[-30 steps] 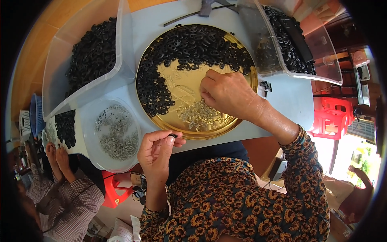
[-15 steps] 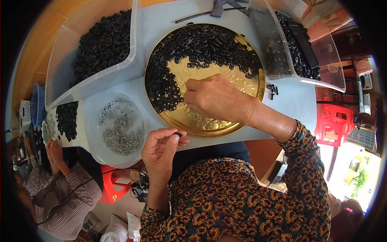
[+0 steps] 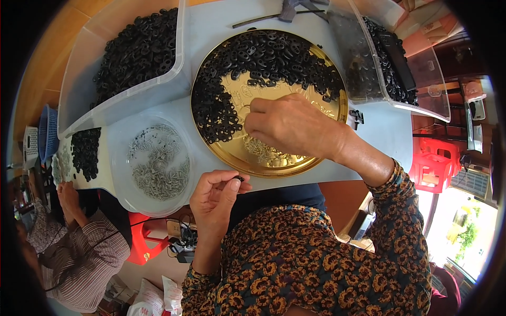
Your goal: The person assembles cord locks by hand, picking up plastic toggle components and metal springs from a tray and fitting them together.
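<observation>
My left hand (image 3: 215, 199) is closed in front of the table edge, pinching a small black plastic piece (image 3: 239, 179) between thumb and fingers. Over the round gold tray (image 3: 274, 171) reaches my right hand (image 3: 292, 126), its fingertips pressed together near the tray's middle; whatever they may hold is hidden. Black plastic pieces with two holes (image 3: 263, 55) are heaped along the tray's far side, and smaller black pieces (image 3: 215, 116) cover its left part. Small silvery metal parts (image 3: 269, 152) lie on the tray below my right hand.
Left of the tray, a round clear tub (image 3: 124, 184) holds small metal pins. Clear bins of black pieces stand at far left (image 3: 182, 68) and far right (image 3: 377, 63). A dark tool (image 3: 288, 10) lies at the back. At left, a co-worker's hands (image 3: 68, 200) are by another black heap.
The view has shifted slightly. My right hand remains over the tray with its fingers pinched, and my left hand still holds the small black piece.
</observation>
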{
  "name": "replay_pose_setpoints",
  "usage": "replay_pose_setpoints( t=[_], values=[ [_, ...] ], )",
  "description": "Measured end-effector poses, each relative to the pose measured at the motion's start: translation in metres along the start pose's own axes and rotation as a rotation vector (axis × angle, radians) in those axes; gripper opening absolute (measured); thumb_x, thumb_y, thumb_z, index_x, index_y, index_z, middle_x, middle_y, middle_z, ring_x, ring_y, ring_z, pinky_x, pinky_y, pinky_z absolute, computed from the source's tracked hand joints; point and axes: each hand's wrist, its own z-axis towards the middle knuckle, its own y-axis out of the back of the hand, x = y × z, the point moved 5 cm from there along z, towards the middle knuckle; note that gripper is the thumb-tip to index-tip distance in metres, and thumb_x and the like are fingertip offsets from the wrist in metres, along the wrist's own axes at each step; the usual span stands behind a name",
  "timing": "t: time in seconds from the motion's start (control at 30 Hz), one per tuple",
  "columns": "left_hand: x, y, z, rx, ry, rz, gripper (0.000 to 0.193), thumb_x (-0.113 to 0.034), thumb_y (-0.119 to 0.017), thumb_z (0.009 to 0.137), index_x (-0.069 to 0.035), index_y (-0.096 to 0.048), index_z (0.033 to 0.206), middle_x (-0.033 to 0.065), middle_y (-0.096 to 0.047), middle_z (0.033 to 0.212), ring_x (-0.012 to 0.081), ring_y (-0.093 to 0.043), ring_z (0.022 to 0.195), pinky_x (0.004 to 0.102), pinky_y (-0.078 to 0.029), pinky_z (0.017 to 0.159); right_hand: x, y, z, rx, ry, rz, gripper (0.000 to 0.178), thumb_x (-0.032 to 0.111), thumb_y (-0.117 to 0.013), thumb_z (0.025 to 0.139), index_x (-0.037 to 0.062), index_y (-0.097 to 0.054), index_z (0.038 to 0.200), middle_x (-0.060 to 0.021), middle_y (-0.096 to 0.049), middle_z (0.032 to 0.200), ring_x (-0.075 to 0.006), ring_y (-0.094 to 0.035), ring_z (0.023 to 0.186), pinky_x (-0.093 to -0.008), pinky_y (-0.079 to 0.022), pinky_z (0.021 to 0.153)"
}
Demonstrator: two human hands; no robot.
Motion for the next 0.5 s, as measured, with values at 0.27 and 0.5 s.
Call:
replay_pose_setpoints(
  t=[0.27,0.5],
  values=[
    [0.003,0.003,-0.002,0.003,0.032,0.036,0.012,0.001,-0.056,0.092,0.003,-0.055,0.103,0.0160,-0.065,0.097,0.0203,-0.066,0.085,0.0317,-0.056,0.077,0.016,0.011,-0.057,0.126,-0.020,0.253,0.013,0.017,-0.062,0.085,0.0048,-0.059,0.081,-0.0087,-0.055,0.079,-0.0284,-0.061,0.071,-0.0392,-0.050,0.061],
    [0.001,-0.001,0.006,0.063,-0.119,0.026,0.013,0.005,-0.055,0.089,0.002,-0.056,0.101,0.0134,-0.059,0.101,0.0180,-0.063,0.080,0.0310,-0.056,0.072,0.017,0.013,-0.107,-0.021,-0.172,0.185,0.011,0.012,-0.070,0.079,0.0056,-0.064,0.085,-0.0056,-0.057,0.078,-0.0230,-0.062,0.068,-0.0340,-0.051,0.057]
  ],
)
